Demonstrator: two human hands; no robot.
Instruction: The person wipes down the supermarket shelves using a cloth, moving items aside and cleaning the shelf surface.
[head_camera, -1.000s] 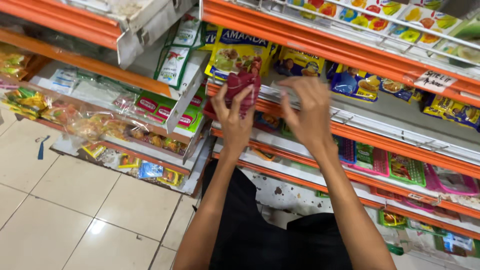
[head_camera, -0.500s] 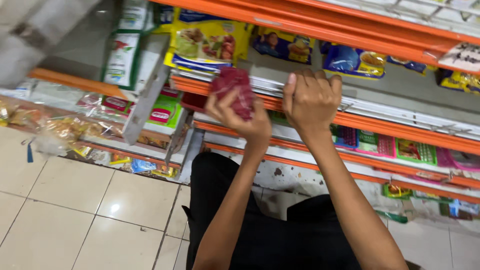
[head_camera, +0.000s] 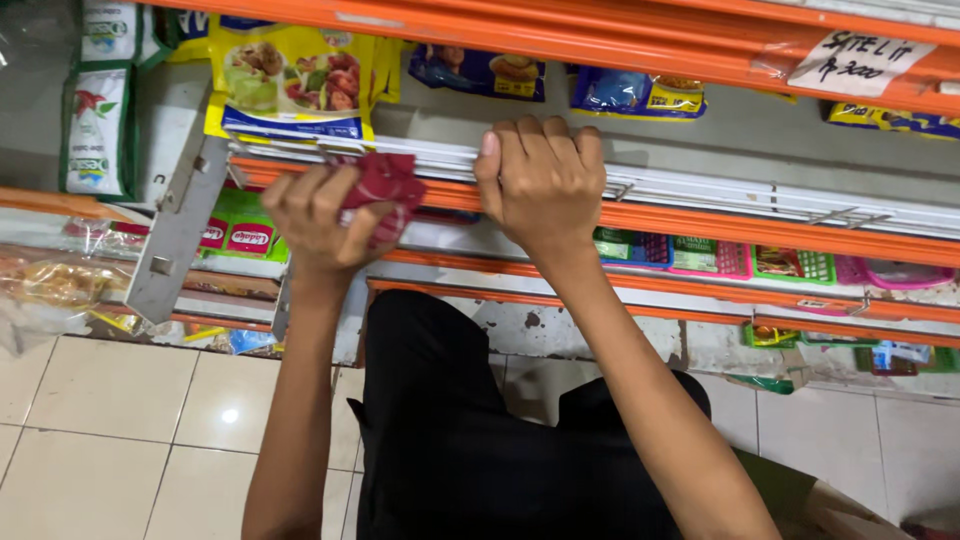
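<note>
The left hand (head_camera: 318, 215) is closed around a crumpled dark red cloth (head_camera: 390, 190), fingers curled over it, pressing it against the front edge of the white wire shelf rail (head_camera: 700, 190). The right hand (head_camera: 540, 185) is clamped on that same rail just beside the cloth, with 4 fingers hooked over the top and the thumb at the side. Below the rail runs an orange shelf edge (head_camera: 720, 220), and another orange edge (head_camera: 600, 40) crosses above. A yellow food packet (head_camera: 290, 85) stands directly behind the left hand, with blue packets (head_camera: 480, 72) to its right and green-and-white packets (head_camera: 98, 130) at far left. Lower shelves hold small pink and green baskets (head_camera: 790, 262). The person's black trousers (head_camera: 450, 430) sit over a pale tiled floor (head_camera: 130, 420).
</note>
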